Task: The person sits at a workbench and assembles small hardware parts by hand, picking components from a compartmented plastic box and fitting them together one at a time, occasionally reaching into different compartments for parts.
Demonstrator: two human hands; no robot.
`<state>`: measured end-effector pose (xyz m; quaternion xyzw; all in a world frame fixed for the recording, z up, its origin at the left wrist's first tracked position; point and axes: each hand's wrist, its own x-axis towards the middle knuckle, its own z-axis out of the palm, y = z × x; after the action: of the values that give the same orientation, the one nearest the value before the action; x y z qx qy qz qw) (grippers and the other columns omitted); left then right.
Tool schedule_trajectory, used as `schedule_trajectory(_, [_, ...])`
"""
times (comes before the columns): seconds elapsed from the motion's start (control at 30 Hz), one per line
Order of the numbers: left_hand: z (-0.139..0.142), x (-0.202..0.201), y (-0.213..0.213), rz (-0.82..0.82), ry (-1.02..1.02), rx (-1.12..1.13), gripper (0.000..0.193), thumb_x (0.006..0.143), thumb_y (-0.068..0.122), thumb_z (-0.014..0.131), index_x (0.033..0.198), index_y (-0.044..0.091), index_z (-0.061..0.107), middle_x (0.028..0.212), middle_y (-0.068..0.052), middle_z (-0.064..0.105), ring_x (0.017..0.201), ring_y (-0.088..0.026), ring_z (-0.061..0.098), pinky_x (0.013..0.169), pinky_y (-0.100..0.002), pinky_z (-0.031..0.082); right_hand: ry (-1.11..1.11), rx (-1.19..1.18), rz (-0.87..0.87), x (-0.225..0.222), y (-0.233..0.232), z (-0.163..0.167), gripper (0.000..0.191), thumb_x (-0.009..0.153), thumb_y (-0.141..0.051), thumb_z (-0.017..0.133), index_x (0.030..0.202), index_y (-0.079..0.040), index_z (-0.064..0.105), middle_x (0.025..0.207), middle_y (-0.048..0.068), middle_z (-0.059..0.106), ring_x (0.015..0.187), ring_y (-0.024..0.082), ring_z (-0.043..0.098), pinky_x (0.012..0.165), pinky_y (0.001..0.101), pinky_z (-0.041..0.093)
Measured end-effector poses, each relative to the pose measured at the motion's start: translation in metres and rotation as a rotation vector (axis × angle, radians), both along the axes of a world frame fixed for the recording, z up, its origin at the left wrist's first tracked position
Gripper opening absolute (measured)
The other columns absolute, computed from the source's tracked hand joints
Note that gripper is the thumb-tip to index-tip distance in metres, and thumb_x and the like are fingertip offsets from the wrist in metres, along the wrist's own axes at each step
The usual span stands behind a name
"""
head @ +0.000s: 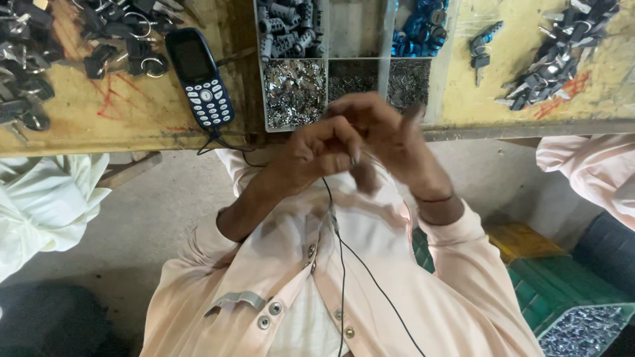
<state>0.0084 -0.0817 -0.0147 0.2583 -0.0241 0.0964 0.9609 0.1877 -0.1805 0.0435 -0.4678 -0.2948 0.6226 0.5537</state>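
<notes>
Item: a small part, hidden between both hands, held just below the counter (132,125) edge. Left hand (317,152) and right hand (390,135) are curled narrow together; what each grip holds cannot be told. Risk: a tiny metal piece could be dropped to the floor. Nearby: clear compartment tray (324,66) of shiny silver bits, ribbed grey cylinders, blue caps; worn yellow wood.

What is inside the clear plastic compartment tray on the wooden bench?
The clear plastic compartment tray holds grey cylinders, blue round parts and small shiny metal bits. The hands cover its near edge.
</notes>
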Motion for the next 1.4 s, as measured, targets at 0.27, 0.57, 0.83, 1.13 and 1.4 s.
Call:
schedule_trajectory(0.27, [0.006, 0.006, -0.022, 0.162, 0.122, 0.256, 0.016, 0.108, 0.014, 0.060, 0.117, 0.004, 0.052, 0.103, -0.009, 0.060, 0.081, -0.019, 0.068, 0.078, -0.029, 0.057, -0.114, -0.068, -0.061, -0.041, -0.002, -0.005, 0.098, 0.102, -0.079, 0.014, 0.125, 0.004, 0.059, 0.125, 0.018, 0.062, 0.116, 0.026, 0.062, 0.098, 0.0360, 0.048])
schedule_trajectory(0.57, [0.023, 0.012, -0.050, 0.294, 0.061, 0.805, 0.013, 0.110, 0.008, 0.051, 0.120, 0.012, 0.043, 0.117, -0.008, 0.042, 0.107, -0.017, 0.044, 0.099, -0.036, 0.040, -0.172, 0.119, -0.281, -0.041, -0.011, -0.010, 0.080, 0.112, -0.069, 0.017, 0.082, -0.004, 0.051, 0.078, 0.011, 0.055, 0.070, 0.020, 0.049, 0.069, 0.0289, 0.043])
schedule_trajectory(0.83, [0.035, 0.009, -0.053, 0.341, -0.009, 0.919, 0.016, 0.105, 0.007, 0.051, 0.119, 0.010, 0.044, 0.112, -0.008, 0.041, 0.103, -0.020, 0.044, 0.094, -0.036, 0.039, -0.040, 0.219, -0.190, -0.036, -0.021, -0.013, 0.067, 0.117, -0.061, 0.029, 0.093, -0.004, 0.055, 0.087, 0.009, 0.057, 0.077, 0.018, 0.052, 0.077, 0.0297, 0.046])
schedule_trajectory(1.13, [0.029, 0.003, -0.027, 0.396, 0.045, 0.328, 0.009, 0.109, 0.014, 0.046, 0.117, 0.010, 0.044, 0.126, -0.007, 0.035, 0.099, -0.010, 0.044, 0.087, -0.026, 0.043, 0.126, -0.002, 0.251, -0.006, -0.064, -0.079, 0.059, 0.104, -0.047, 0.067, 0.139, -0.001, 0.055, 0.129, 0.006, 0.063, 0.120, 0.016, 0.062, 0.103, 0.0343, 0.053])
schedule_trajectory(1.4, [0.039, 0.001, -0.022, 0.380, 0.111, 0.638, 0.014, 0.109, 0.016, 0.050, 0.120, 0.009, 0.045, 0.122, -0.008, 0.037, 0.101, -0.012, 0.041, 0.096, -0.026, 0.040, 0.208, -0.070, 0.096, -0.023, -0.057, -0.056, 0.053, 0.100, -0.028, 0.071, 0.141, -0.001, 0.050, 0.143, 0.007, 0.055, 0.130, 0.017, 0.054, 0.113, 0.0358, 0.045])
